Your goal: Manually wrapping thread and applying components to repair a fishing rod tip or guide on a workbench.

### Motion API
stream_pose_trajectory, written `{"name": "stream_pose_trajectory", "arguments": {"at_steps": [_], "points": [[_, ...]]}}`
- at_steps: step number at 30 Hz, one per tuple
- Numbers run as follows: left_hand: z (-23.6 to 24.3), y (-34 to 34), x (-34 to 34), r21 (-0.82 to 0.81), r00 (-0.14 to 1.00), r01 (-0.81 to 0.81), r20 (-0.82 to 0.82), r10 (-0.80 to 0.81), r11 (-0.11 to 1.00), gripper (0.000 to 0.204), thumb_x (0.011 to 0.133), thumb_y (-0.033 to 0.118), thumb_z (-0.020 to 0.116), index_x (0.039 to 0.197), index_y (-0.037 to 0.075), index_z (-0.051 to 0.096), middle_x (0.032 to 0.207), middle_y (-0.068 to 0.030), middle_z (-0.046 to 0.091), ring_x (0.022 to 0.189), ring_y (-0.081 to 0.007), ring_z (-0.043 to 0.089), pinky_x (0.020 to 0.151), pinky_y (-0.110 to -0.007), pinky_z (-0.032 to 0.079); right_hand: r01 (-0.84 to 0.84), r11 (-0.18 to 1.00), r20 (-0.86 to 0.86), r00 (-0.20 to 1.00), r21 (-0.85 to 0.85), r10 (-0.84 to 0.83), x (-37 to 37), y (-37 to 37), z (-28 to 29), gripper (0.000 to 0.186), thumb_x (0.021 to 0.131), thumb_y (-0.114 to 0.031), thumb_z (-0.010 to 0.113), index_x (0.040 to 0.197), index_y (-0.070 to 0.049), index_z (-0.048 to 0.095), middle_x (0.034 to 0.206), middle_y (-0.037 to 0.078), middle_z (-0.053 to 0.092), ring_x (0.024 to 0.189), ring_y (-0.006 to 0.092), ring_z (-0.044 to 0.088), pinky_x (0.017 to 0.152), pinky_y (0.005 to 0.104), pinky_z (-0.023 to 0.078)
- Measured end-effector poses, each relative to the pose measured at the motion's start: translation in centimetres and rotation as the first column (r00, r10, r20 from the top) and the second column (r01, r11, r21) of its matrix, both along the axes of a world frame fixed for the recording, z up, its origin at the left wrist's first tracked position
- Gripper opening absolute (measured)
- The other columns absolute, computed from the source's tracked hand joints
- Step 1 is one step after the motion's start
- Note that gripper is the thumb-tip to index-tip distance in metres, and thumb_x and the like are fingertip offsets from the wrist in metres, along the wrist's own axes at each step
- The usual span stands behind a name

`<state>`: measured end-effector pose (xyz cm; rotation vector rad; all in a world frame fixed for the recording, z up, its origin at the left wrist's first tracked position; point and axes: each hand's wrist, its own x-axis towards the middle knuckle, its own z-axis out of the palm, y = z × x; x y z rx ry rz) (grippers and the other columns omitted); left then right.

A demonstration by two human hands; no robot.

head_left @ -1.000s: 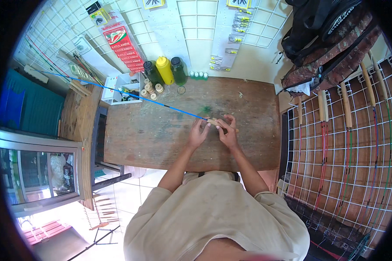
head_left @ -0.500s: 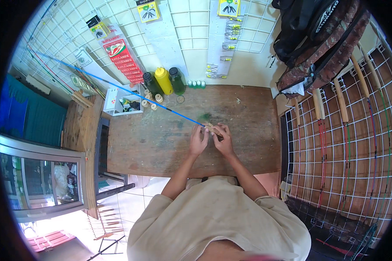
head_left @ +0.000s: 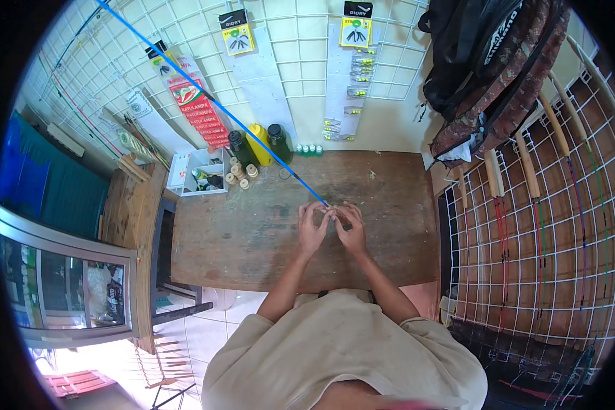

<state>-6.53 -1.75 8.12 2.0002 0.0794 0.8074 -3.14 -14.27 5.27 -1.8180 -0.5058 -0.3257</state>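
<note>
holding blue rod [head_left: 227, 112] aslant above wooden table [head_left: 239, 232], with lower end between hands and upper length running up-left in front of white wire grid [head_left: 301, 73]. pinching narrowly near that lower end with left hand [head_left: 311, 234]; curling fingers of right hand [head_left: 352, 234] close beside, cannot tell on what. probably at fingertip adjustment of that end. seems next to call for firm left pinch, light right-hand movement.

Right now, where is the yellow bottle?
In the head view, the yellow bottle stands at the far edge of the table, left of centre, between two dark green bottles; the blue rod crosses in front of it.
</note>
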Motion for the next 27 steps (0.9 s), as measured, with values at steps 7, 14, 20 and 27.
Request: {"name": "stream_pose_trajectory", "arguments": {"at_steps": [7, 14, 20, 27], "points": [[0.1, -0.7, 0.6, -0.009, 0.999, -0.007, -0.046, 0.007, 1.000, 0.021, 0.076, 0.011, 0.075, 0.094, 0.006, 0.065, 0.091, -0.0078, 0.066, 0.094, -0.0274, 0.054, 0.083, -0.037, 0.045, 0.067, 0.997, -0.050, 0.996, -0.027, -0.069, -0.1, -0.7, 0.0, 0.031, 0.076, -0.001, 0.069, 0.107, -0.006, 0.067, 0.107, 0.010, 0.066, 0.114, 0.0306, 0.053, 0.097, 0.0398, 0.042], [0.7, -0.7, 1.3, -0.030, 0.991, 0.076, -0.105, -0.079, 0.997, 0.021, 0.076, 0.005, 0.072, 0.096, 0.005, 0.067, 0.096, -0.0092, 0.066, 0.100, -0.0262, 0.052, 0.087, -0.035, 0.043, -0.027, 0.999, -0.063, 0.998, 0.018, 0.028, 1.5, -1.8, 1.2, 0.027, 0.080, -0.007, 0.067, 0.107, -0.007, 0.068, 0.100, 0.009, 0.066, 0.108, 0.0276, 0.054, 0.095, 0.0376, 0.041], [1.9, -1.3, 1.7, 0.032, 0.992, 0.043, -0.116, -0.039, 0.999, 0.018, 0.076, 0.006, 0.071, 0.093, 0.009, 0.071, 0.094, -0.0070, 0.067, 0.093, -0.0264, 0.054, 0.085, -0.036, 0.043, -0.067, 0.996, -0.134, 0.989, -0.061, 0.059, 2.7, -3.0, 1.6, 0.024, 0.079, -0.008, 0.069, 0.103, -0.007, 0.071, 0.098, 0.008, 0.066, 0.098, 0.0248, 0.053, 0.089, 0.0342, 0.042], [1.9, -2.3, 1.8, 0.033, 0.983, 0.089, -0.166, -0.083, 0.995, 0.021, 0.076, 0.007, 0.072, 0.097, 0.007, 0.070, 0.096, -0.0084, 0.067, 0.094, -0.0252, 0.053, 0.086, -0.034, 0.043, -0.140, 0.985, -0.072, 0.989, -0.098, 0.133, 3.6, -4.5, 2.4, 0.030, 0.076, -0.004, 0.071, 0.106, -0.007, 0.070, 0.098, 0.009, 0.067, 0.099, 0.0247, 0.053, 0.090, 0.0335, 0.042]]}}
